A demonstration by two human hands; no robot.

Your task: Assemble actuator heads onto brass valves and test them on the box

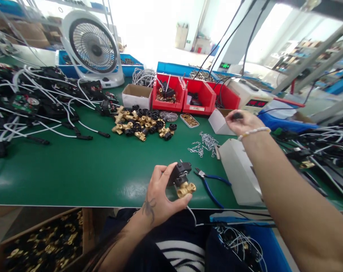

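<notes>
My left hand (pixel 161 194) is closed around a valve with a brass body and black housing (pixel 185 189), low over the table's front edge. A white cable hangs below it. My right hand (pixel 247 122) reaches forward above a small white carton (pixel 219 121); its fingers pinch a small black part (pixel 237 115) whose kind I cannot make out. Pliers with blue handles (pixel 207 177) lie spread just right of the valve. Farther back is a loose heap of wire clips (pixel 208 141).
Several brass fittings with black caps (pixel 143 121) lie mid-table, beside a small tray of brass bits (pixel 189 120). Red bins (pixel 198 98) and a white fan (pixel 95 49) stand behind. Cabled black units (pixel 32 102) fill the left. A grey-white box (pixel 239 173) stands under my right forearm.
</notes>
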